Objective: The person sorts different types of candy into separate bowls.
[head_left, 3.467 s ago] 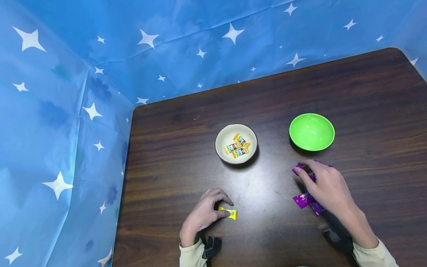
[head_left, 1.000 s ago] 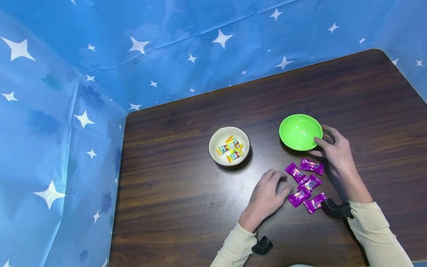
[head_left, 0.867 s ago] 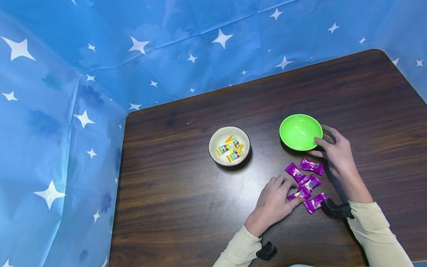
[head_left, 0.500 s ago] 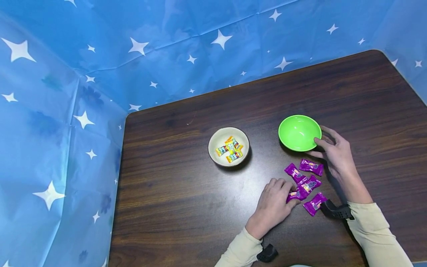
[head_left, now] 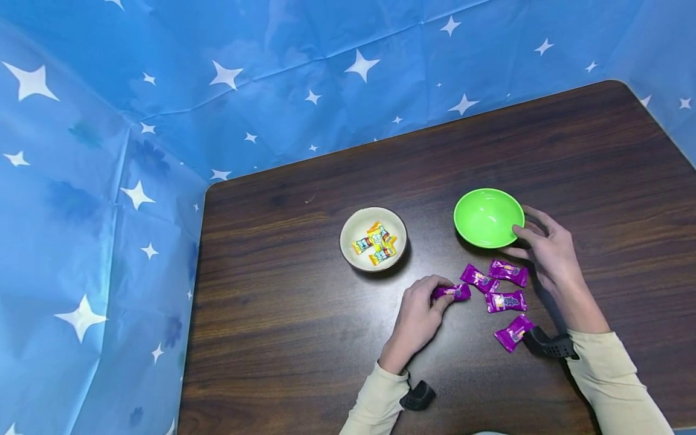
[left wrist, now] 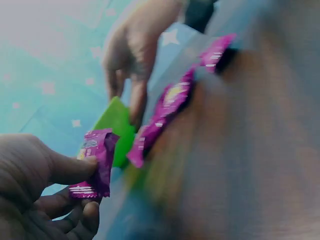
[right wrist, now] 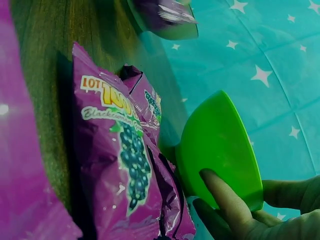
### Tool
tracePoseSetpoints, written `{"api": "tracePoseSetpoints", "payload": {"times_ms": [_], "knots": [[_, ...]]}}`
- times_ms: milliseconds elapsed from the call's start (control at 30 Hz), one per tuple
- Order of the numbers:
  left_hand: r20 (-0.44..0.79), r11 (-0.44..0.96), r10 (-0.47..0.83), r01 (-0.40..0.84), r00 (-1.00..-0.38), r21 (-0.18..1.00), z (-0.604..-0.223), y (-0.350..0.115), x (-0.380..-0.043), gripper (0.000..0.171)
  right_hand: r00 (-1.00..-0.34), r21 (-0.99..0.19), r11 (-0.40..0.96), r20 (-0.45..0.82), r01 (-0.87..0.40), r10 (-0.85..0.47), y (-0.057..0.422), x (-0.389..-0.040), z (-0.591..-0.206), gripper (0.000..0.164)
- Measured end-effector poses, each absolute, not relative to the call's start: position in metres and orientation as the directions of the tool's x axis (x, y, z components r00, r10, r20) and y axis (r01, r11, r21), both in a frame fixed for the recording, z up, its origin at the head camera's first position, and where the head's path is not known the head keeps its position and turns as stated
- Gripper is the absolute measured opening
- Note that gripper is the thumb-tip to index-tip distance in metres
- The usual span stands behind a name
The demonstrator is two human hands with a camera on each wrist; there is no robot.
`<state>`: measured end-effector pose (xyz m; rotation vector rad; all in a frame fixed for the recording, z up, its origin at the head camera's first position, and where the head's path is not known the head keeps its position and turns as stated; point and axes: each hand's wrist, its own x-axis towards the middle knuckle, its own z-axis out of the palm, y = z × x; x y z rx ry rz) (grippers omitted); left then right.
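Between thumb and fingers, my left hand (head_left: 420, 314) pinches a purple-wrapped candy (head_left: 457, 293), left of the loose ones; the left wrist view also shows this candy (left wrist: 97, 162) in the fingertips. My right hand (head_left: 553, 254) grips the right side of the green bowl (head_left: 488, 217), thumb at the rim and fingers against the outside. Nothing lies inside that bowl. Several other purple candies (head_left: 507, 301) lie on the table just in front of it. One candy (right wrist: 120, 150) appears large in the right wrist view, with a blackcurrant picture on its wrapper.
A cream bowl (head_left: 353, 254) with a dark rim stands left of the green one and holds several yellow-orange candies (head_left: 380, 241). The dark wooden table (head_left: 272, 314) ends at a blue star-patterned curtain (head_left: 304, 72) behind and to the left.
From over the yellow candy, my left hand went right to the purple pile, took one candy and drew it left. My right hand moved from the pile to the green bowl.
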<state>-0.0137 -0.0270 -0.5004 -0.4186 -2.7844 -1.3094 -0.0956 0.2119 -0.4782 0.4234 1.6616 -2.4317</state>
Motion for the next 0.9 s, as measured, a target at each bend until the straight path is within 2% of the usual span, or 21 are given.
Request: {"api": "tracePoseSetpoints", "payload": {"times_ms": [233,367,500,600,767,900], "knots": [[0.072,0.35,0.027,0.077,-0.997,0.934,-0.487,-0.03,-0.036,0.018,-0.946,-0.877,-0.381,-0.325,0.293,0.02,0.214,-0.093,-0.477,0.068],[0.074,0.261,-0.058,0.057,-0.996,0.964,-0.479,-0.025,-0.051,0.02,-0.945,-0.872,-0.393,-0.325,0.294,0.015,0.215,-0.091,-0.478,0.067],[0.097,0.201,-0.084,0.078,-0.992,0.976,-0.47,-0.014,-0.065,0.019,-0.945,-0.875,-0.384,-0.326,0.295,0.016,0.215,-0.09,-0.478,0.066],[0.137,0.19,-0.041,0.127,-0.99,0.974,-0.465,-0.001,-0.079,0.021,-0.946,-0.876,-0.383,-0.324,0.292,0.021,0.216,-0.09,-0.478,0.066],[0.239,0.309,0.068,0.248,-0.969,0.918,-0.466,0.014,-0.094,0.029,-0.944,-0.875,-0.379,-0.331,0.3,0.016,0.215,-0.088,-0.477,0.066],[0.272,0.339,0.047,0.272,-0.961,0.901,-0.468,0.01,-0.089,0.029,-0.939,-0.892,-0.32,-0.344,0.32,0.022,0.211,-0.089,-0.475,0.066]]}}
